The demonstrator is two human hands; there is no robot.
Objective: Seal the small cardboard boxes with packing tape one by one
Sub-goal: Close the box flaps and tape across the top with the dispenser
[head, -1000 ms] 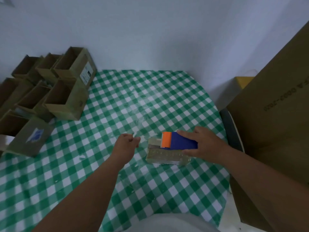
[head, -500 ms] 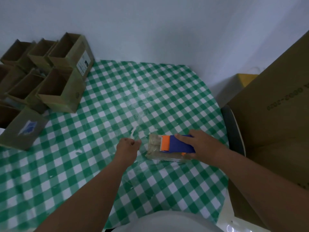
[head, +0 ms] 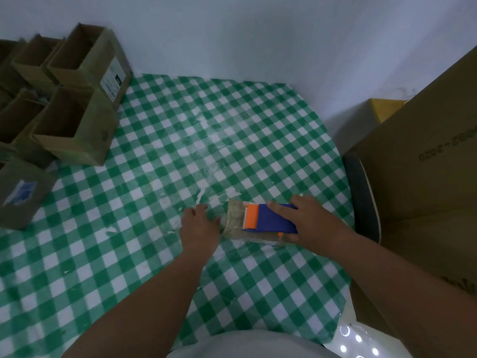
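Stacked at the far left of the checked tablecloth (head: 144, 254), the small cardboard boxes (head: 74, 130) stand open-topped and well apart from both hands; they look light and thin-walled, easy to dent, so I'd lift one by its two side walls. Nearer the middle, the left hand (head: 200, 228) curls its fingers as if pinching the clear tape end, though I cannot tell for sure. Just right of it, the right hand (head: 313, 223) wraps the blue-and-orange tape dispenser (head: 271, 219), whose tape looks slick and clingy.

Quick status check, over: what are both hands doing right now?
Right hand grips blue-orange tape dispenser on small box. Left hand steadies box end. Nothing in the way.
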